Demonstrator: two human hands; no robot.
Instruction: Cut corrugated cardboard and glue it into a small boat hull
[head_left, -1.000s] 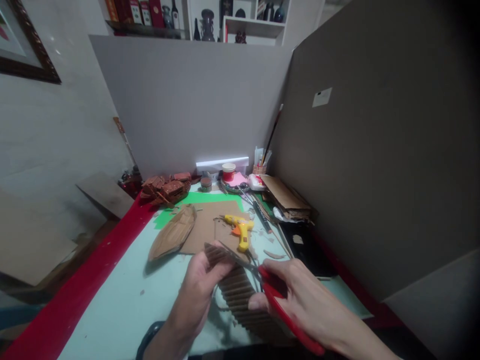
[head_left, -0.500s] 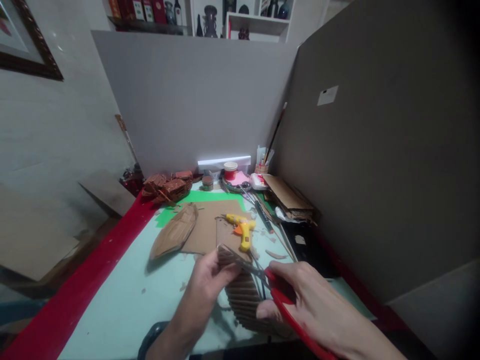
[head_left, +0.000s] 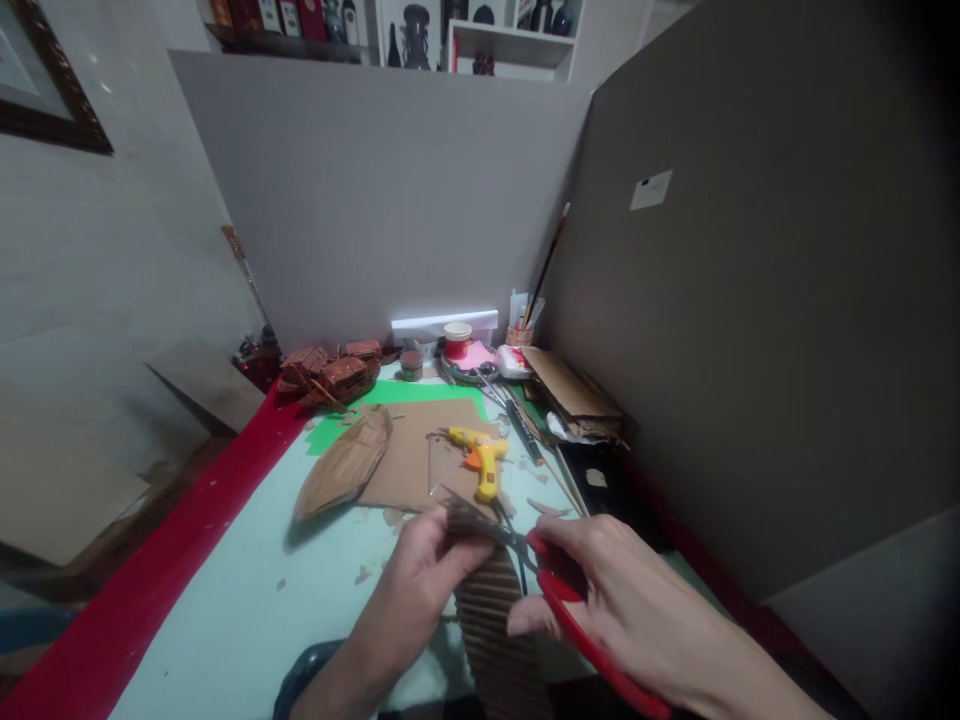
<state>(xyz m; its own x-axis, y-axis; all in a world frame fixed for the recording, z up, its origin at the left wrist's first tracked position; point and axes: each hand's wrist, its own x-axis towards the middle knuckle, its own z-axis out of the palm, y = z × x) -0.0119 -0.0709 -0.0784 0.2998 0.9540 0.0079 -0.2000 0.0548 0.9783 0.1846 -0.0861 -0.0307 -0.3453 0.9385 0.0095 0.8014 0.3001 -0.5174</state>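
1. Counting one pair of red-handled scissors (head_left: 553, 598) (pivot = clock centre), one corrugated cardboard strip (head_left: 495, 610), one yellow glue gun (head_left: 489, 465) at 11, one cardboard boat hull (head_left: 345, 465) at 10, one red cup (head_left: 457, 347) further back at 11.
2. Pinching strip's upper end between thumb and fingers with left hand (head_left: 431, 570), reaching in from 8.
3. Clamped on scissors' handles with right hand (head_left: 600, 570), reaching in from 4. Can't tell exact finger placement in loops.
4. Pointing blades to 10, across strip's upper end, right by left fingertips. Can't tell blade opening.
5. Seeing strip run down from left hand toward 6.
6. Working above pale blue-green table (head_left: 247, 600), red-edged at 8 to 9, littered with scraps. Also seeing one brown cardboard sheet (head_left: 409, 450) under glue gun.
7. Screened by two grey panels (head_left: 390, 200), at 11 and 2. Seeing shelves (head_left: 510, 32) beyond at 12, one framed picture (head_left: 71, 110) at 10.
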